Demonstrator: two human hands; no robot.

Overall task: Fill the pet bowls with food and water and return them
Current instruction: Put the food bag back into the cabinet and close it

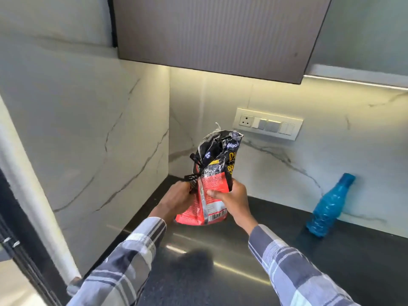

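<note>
A red and black pet food bag [215, 173] stands upright in the corner of the dark countertop [287, 250], its crumpled top open. My left hand [176, 197] grips the bag's left side near a black folded flap. My right hand [229, 195] holds the bag's right side, thumb pressed on the red panel. A blue water bottle [329, 206] stands on the counter to the right, against the wall. No pet bowls are in view.
White marble walls enclose the corner at left and behind. A grey wall cabinet [209, 34] hangs overhead. A switch and socket panel [268, 124] sits on the back wall above the bag. A dark door frame [19, 235] runs down the left edge.
</note>
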